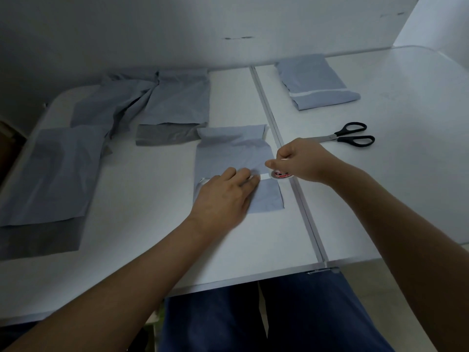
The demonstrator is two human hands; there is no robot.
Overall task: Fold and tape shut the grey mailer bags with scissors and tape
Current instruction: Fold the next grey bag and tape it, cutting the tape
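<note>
Grey folded mailer bag (236,158) lies just left of the table seam (291,179). The left hand (225,196) presses flat on it; the right hand (302,161) grips the tape roll (280,175) at the seam. Scissors (347,135) lie right of it.

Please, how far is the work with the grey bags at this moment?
Done: one folded bag with a tape strip across it lies far right. In hand: the left hand presses tape onto the middle bag while the right hand holds the tape roll at its edge; the scissors lie unused. Left: the strip is uncut, and about three bags at left show no tape.
</note>
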